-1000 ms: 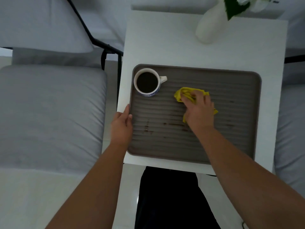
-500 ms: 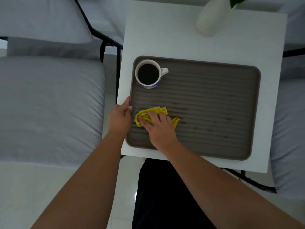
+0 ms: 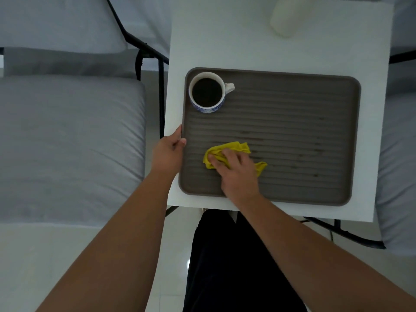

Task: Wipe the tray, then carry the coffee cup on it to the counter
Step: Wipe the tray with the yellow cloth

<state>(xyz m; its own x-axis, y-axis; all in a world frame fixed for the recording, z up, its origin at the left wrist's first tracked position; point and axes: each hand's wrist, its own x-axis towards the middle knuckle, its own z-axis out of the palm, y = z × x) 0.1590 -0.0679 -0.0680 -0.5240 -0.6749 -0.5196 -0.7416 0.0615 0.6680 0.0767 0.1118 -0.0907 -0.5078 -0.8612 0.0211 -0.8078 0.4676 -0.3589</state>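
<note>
Tray first: one grey-brown ribbed rectangular tray (image 3: 292, 104) lies flat on one white square table (image 3: 225, 41), filling most of the near half. One white coffee cup with a blue pattern round its base (image 3: 208, 92) stands upright in the tray's 10 o'clock corner, full of dark coffee, handle pointing toward 3 o'clock. One crumpled yellow cloth (image 3: 234, 148) sits on the ribs at about 7 o'clock of the tray, well apart from the cup. Several small dark stains dot the ribs from the centre out toward 3 and 4 o'clock. At 12 o'clock on the table stands one white vase (image 3: 286, 21), only its base in view. Grey seat cushions (image 3: 67, 143) flank the table at 9 and 3 o'clock, with black metal frame bars (image 3: 161, 86) between. Nothing stands between the cloth and the stains. Now the hands, two of them: the left hand (image 3: 168, 152) grips the tray's 9 o'clock rim, thumb over the edge. The right hand (image 3: 238, 174) presses down on the cloth, fingers bent over it and bunching it.
</note>
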